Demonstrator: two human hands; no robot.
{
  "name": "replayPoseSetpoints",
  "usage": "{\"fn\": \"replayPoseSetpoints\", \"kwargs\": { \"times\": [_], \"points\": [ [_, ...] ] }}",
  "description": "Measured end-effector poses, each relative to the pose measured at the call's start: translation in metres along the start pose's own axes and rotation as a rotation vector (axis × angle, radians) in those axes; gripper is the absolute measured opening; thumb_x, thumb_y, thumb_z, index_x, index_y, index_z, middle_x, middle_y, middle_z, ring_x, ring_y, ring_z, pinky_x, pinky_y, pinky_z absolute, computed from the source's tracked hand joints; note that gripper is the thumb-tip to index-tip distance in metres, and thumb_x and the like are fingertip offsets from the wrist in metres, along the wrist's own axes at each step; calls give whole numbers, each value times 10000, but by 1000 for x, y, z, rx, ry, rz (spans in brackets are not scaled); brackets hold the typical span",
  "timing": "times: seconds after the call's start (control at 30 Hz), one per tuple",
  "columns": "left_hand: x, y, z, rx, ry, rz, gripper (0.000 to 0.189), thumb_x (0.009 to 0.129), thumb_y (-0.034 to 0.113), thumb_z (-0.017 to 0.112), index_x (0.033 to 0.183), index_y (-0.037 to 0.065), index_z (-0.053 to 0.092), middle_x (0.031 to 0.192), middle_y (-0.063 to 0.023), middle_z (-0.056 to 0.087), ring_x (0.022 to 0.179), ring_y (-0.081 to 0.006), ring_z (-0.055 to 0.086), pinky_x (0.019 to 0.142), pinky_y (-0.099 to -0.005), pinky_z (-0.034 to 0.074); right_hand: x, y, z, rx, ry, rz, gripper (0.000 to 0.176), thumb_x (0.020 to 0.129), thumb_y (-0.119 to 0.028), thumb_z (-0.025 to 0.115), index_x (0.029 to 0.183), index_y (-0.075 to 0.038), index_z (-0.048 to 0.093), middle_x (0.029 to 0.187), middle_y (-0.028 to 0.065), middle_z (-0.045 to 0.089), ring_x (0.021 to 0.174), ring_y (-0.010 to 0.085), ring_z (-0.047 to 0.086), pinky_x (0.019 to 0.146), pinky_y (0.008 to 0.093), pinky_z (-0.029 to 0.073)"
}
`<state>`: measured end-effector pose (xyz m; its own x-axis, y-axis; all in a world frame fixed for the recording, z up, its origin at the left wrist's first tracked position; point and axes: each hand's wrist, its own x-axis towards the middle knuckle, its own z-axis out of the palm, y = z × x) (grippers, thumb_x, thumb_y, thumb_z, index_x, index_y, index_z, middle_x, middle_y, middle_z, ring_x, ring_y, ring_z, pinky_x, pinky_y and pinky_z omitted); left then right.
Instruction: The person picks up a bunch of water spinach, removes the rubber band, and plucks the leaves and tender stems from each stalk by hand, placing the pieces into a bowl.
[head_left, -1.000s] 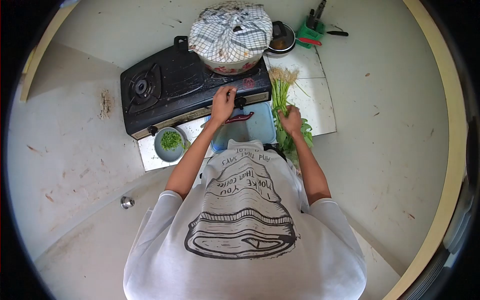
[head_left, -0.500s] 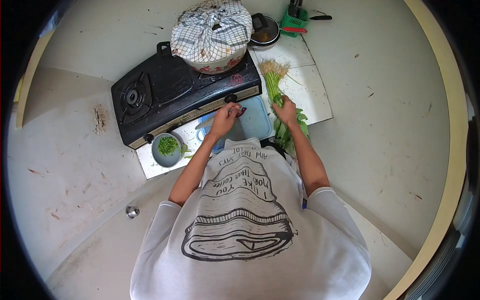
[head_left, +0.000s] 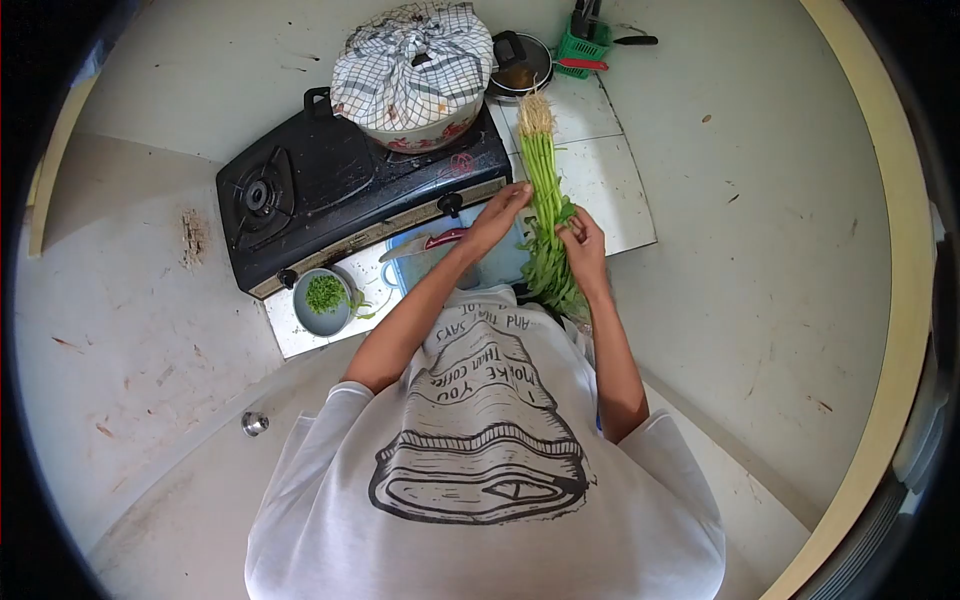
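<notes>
A bunch of leafy greens [head_left: 541,165] with long pale stems and roots still on lies along the right side of the cutting board, roots away from me. My left hand [head_left: 500,215] has its fingers stretched out, with the tips at the stems. My right hand [head_left: 583,240] is closed on the leafy part of the same bunch. A knife [head_left: 408,247] with a dark red handle rests on the blue cutting board [head_left: 500,262], partly behind my left forearm.
A black gas stove [head_left: 340,185] carries a pot [head_left: 425,135] wrapped in a checked cloth [head_left: 410,75]. To the left sits a grey bowl [head_left: 320,320] of chopped greens. A lidded pan [head_left: 520,75] and a green basket [head_left: 583,48] of utensils stand at the back.
My left hand has let go of the knife, now on the board, and moved right to the stems. The bunch has straightened and its leaves are gathered. My right hand has shifted slightly toward me.
</notes>
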<state>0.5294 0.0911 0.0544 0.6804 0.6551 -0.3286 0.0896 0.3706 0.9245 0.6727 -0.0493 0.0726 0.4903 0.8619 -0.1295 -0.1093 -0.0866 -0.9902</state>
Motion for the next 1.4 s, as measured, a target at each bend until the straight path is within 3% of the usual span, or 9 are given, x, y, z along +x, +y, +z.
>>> {"fn": "replayPoseSetpoints", "kwargs": {
  "times": [0.1, 0.23, 0.33, 0.43, 0.6, 0.73, 0.93, 1.13, 1.4],
  "points": [
    [-2, 19, 12, -299, -216, -140, 621, 1070, 424, 515, 1534, 30, 392, 1472, -121, 492, 1353, -204, 468, 1125, -369, 389, -10, 1, 12, 3, -25, -31, 426, 929, -20, 680, 1330, 55, 559, 1154, 108, 675, 1094, 174, 636, 936, 294, 504],
    [-9, 25, 14, -507, -236, -150, 543, 1070, 405, 523, 1478, 53, 462, 1388, -89, 536, 1287, -189, 510, 1097, -379, 420, -11, -19, 16, -448, 28, -236, 336, 939, -52, 694, 1258, 27, 626, 1153, 99, 663, 974, 153, 649, 839, 287, 527],
    [-14, 29, 18, -398, -157, -128, 512, 1074, 393, 519, 1459, 59, 478, 1350, -78, 557, 1250, -187, 535, 1083, -381, 431, -10, -46, 17, -636, 191, -399, 271, 891, -68, 733, 1147, -1, 676, 1057, 143, 661, 923, 257, 656, 834, 343, 528],
    [-15, 26, 18, -431, -157, -139, 518, 1080, 405, 497, 1464, 58, 472, 1343, -78, 562, 1249, -194, 541, 1083, -387, 428, -7, -70, 21, -632, 316, -387, 246, 889, -88, 742, 1124, -40, 688, 1018, 119, 642, 854, 219, 620, 742, 338, 507],
    [-18, 28, 16, -550, -225, -158, 470, 1095, 387, 448, 1424, 54, 496, 1339, -83, 573, 1244, -199, 551, 1084, -398, 426, 4, -76, 37, -473, 141, -345, 221, 887, -86, 755, 1100, -45, 713, 1011, 78, 649, 737, 140, 603, 610, 277, 483],
    [-16, 21, 8, -536, -232, -146, 408, 1093, 346, 463, 1379, 61, 517, 1302, -86, 608, 1233, -201, 570, 1077, -405, 432, 9, -61, 43, -480, 123, -287, 198, 883, -62, 747, 1075, -36, 711, 985, 74, 643, 766, 139, 628, 620, 269, 500],
    [-19, 33, -3, -482, -209, -181, 375, 1049, 308, 583, 1344, 85, 521, 1208, -37, 618, 1009, -134, 646, 824, -302, 546, 5, -56, 31, -391, 60, -224, 178, 872, -6, 723, 1048, -20, 698, 996, 72, 639, 791, 136, 653, 644, 268, 520],
    [-12, 33, -11, -364, -239, -161, 385, 1019, 327, 643, 1310, 98, 536, 1084, 21, 637, 848, -52, 643, 721, -225, 555, -1, -68, 40, -383, 57, -244, 170, 879, 6, 708, 1045, -14, 680, 1071, 87, 632, 805, 144, 659, 640, 265, 516],
    [-10, 39, -12, -427, -248, -178, 355, 1025, 279, 633, 1317, 102, 535, 1162, -35, 663, 962, -125, 691, 780, -287, 593, -1, -62, 36, -350, 43, -320, 110, 929, -42, 681, 1033, -13, 658, 1002, 75, 646, 740, 143, 611, 581, 258, 449]
  ]
}}
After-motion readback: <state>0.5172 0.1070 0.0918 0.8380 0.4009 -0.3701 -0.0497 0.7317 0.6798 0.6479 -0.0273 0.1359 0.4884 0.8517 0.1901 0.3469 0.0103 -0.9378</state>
